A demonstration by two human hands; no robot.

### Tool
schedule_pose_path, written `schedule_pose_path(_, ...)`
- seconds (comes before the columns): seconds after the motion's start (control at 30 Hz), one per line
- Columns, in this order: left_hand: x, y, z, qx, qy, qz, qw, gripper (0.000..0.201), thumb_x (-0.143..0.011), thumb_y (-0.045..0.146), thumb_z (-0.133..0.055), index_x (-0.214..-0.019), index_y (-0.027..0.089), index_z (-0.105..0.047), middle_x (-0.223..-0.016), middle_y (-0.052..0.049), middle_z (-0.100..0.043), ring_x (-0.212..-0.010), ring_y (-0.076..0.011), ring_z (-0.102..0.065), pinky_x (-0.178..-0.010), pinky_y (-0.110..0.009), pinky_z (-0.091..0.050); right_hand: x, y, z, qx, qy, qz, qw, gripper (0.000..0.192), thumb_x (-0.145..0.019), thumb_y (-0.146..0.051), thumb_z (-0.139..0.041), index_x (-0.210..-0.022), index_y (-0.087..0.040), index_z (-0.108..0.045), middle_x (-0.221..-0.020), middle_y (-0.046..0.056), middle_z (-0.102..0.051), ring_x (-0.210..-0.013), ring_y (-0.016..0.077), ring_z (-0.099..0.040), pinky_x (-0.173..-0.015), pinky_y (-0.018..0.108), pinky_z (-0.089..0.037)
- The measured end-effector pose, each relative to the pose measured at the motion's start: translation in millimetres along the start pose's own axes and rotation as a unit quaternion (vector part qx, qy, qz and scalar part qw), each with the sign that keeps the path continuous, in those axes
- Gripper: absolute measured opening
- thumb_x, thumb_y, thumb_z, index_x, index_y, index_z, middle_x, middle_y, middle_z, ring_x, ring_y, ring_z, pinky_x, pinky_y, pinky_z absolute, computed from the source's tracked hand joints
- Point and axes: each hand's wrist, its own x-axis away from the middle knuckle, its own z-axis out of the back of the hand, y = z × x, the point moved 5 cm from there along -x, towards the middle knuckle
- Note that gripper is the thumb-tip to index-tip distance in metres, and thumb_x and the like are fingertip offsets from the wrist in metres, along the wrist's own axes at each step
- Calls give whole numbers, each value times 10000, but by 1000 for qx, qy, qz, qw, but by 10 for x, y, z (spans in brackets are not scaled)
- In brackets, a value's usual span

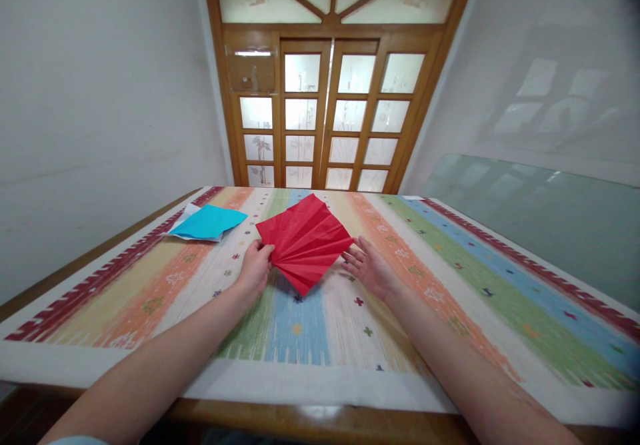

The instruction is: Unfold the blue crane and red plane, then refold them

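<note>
At frame centre, the pleated red paper (305, 242) lay fanned on the striped surface (450, 298). The left hand (256, 266) pinched its left corner in a narrow grip; the right hand (371, 268) rested flat, fingers spread, touching its right edge. Blue paper (209, 222) lay upper left.

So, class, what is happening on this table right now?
A person works a pleated red paper on a striped tablecloth. The left hand pinches the folds together at the paper's left corner, while the right hand lies open and flat beside its right edge. A blue paper lies farther left, untouched.
</note>
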Motion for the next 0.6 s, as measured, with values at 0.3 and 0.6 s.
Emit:
schedule_pose_path(0.3,258,-31,-190,44,-76,45,995,407,-681,138,-684,-1067,197,-568,-987,-60,-727,-748,-157,-702,-652,-253,-549,134,181,-363,-17,-54,-13,998,332,-898,-420,-652,-1165,-236,-579,-1215,121,-706,-1044,240,-714,-901,378,-586)
schedule_pose_path(0.6,2,113,18,42,-11,52,998,264,-835,369,-559,-1046,214,-530,-909,-41,-672,-719,-165,-673,-640,-281,-530,69,151,-115,19,-35,-29,999,313,-872,-319,-688,-1155,-194,-640,-1209,148,-718,-1004,264,-726,-870,388,-602)
